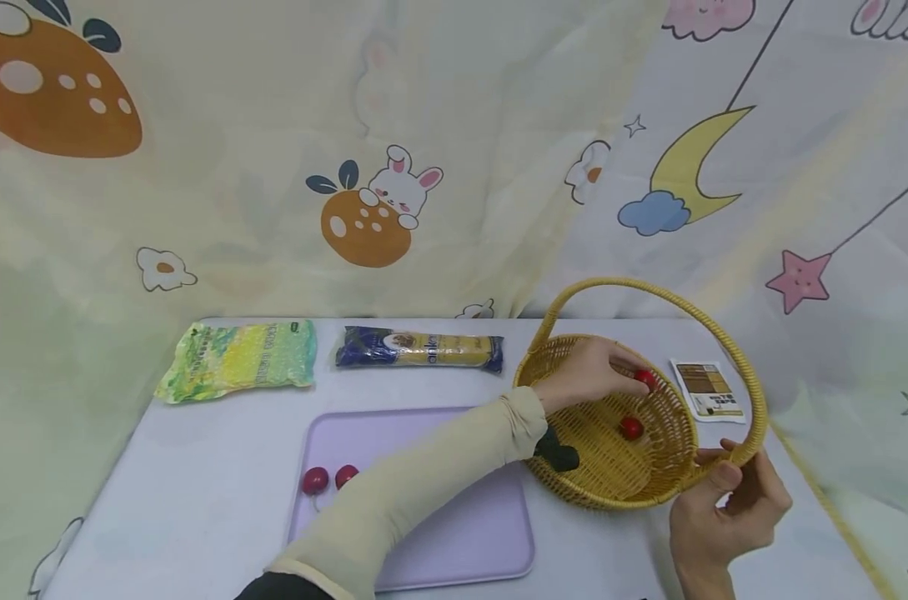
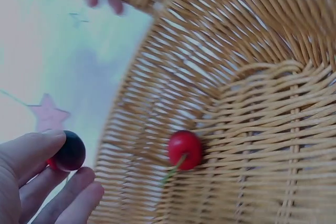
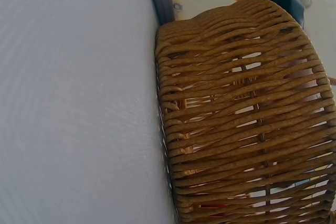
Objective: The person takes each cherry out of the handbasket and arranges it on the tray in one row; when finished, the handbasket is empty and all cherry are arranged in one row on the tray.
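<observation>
My left hand [image 1: 592, 372] reaches inside the yellow wicker basket [image 1: 599, 475] and pinches a red cherry [image 1: 644, 381] near the far right wall. In the left wrist view that cherry [image 2: 70, 151] sits between thumb and fingers, its near side dark. Another cherry [image 1: 631, 428] with a green stem lies on the basket floor. At the basket's right side, my right hand [image 1: 731, 508] grips the lower end of the arched handle [image 1: 756, 400] by the rim. The right wrist view shows only the woven outer wall [image 3: 247, 119], without the fingers.
A lilac tray [image 1: 461, 533] lies left of the basket, partly under my left sleeve, bearing two cherries [image 1: 315, 481]. Behind it are a green-yellow packet [image 1: 239, 360] and a blue-and-yellow pack [image 1: 421, 348]. A small white-and-brown packet [image 1: 709, 390] lies right of the basket.
</observation>
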Available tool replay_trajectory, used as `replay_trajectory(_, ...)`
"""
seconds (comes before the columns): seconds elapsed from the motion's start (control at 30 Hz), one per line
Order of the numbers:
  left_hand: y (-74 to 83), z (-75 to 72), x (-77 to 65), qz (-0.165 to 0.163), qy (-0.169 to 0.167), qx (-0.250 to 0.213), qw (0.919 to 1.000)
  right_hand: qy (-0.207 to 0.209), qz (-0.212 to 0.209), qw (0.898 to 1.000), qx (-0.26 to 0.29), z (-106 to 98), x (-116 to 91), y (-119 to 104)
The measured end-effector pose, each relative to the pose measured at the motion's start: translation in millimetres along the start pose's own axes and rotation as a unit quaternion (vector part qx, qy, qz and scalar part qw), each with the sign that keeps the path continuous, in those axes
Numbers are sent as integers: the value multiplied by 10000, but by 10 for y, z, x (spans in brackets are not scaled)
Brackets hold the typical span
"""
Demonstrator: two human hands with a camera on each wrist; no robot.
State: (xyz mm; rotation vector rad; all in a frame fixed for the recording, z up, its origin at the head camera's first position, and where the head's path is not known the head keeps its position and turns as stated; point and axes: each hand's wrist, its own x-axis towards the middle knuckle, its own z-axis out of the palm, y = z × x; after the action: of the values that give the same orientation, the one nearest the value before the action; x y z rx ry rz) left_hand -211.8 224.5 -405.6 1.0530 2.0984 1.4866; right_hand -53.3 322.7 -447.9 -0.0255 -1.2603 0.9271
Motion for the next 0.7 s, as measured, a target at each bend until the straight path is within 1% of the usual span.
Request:
replay_trajectory(0.1, 64, -161, -103, 28, 37, -342, 9994, 28, 1, 10000, -59, -2, 14, -1)
replay_trajectory(0.2, 118, -321, -229, 20, 46, -549, 9985, 51, 31, 10000, -69, -6, 28, 1)
replay_trajectory(0.37, 145, -573, -503, 57, 31, -532, 9986, -43, 92, 9998, -183, -28, 26, 10)
replay_trajectory(0.43, 136, -666, -624, 15, 46, -564, 9984, -67, 118, 9997, -220, -35, 20, 16)
replay_trajectory(0.57, 85, -836, -878, -221, 112, -627, 9977, -39, 153, 9997, -161, -35, 7, 23)
replay_trajectory(0.7, 9, -987, -1151, -500, 212, -475, 9974, -26, 182, 9997, -129, -29, -4, 7)
